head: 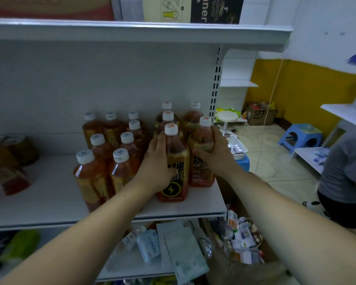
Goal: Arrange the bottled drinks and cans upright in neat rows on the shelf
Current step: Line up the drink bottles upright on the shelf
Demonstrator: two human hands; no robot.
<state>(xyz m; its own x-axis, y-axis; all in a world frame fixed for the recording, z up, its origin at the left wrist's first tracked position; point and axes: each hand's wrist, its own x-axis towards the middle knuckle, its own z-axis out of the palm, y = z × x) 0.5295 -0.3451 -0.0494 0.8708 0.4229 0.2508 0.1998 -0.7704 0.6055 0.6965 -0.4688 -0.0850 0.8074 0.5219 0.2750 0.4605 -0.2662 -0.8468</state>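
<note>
On the white shelf (49,198) stand two groups of amber drink bottles with white caps. My left hand (158,161) grips the front bottle with a lightning-bolt label (176,171) from its left side. My right hand (216,153) is wrapped around the neighbouring bottle (201,159) at the shelf's right end. Behind these, several more orange-capped bottles (168,116) stand in two rows. To the left, a block of tea bottles (119,163) stands upright in three rows. Cans (19,147) sit blurred at the far left.
An upper shelf (132,31) carries cardboard boxes. The lower shelf (173,243) holds packets and pouches. Right of the shelving lie a blue stool (302,136), a white basket (237,150), a cardboard box (259,116), and a person in grey (345,171) at the right edge.
</note>
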